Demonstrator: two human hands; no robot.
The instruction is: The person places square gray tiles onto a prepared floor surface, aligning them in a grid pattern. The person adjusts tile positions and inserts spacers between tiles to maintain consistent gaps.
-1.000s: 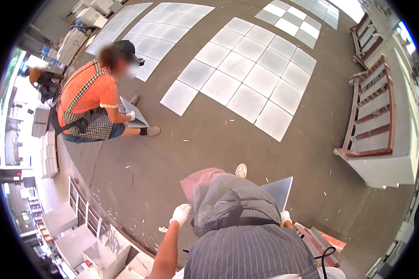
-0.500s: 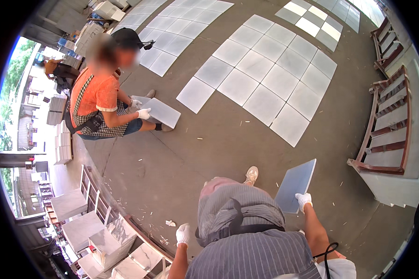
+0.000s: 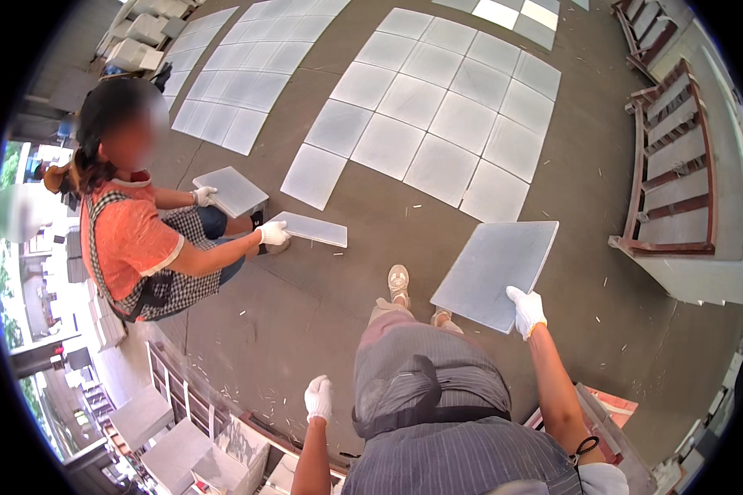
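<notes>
My right hand (image 3: 527,313), in a white glove, grips a square grey stone tile (image 3: 497,268) by its near right edge. The tile is tilted in the air above the floor, its broad face turned up. My left hand (image 3: 319,398), gloved in white too, hangs beside my hip with its fingers curled in and nothing in it. Ahead lies a block of similar tiles (image 3: 432,110) in rows on the floor, with one tile (image 3: 313,176) jutting out at its near left corner.
On the left a co-worker (image 3: 140,239) in an orange top holds one tile (image 3: 231,191) and another slab (image 3: 314,229), one per gloved hand. Wooden racks with slabs (image 3: 677,177) stand at right. Stacked blocks (image 3: 177,454) lie lower left; a wooden crate (image 3: 594,412) is behind my right arm.
My right hand has swung the tile forward and turned its face more upward. My view has shifted forward. The co-worker now holds two separate pieces, one in each hand.
</notes>
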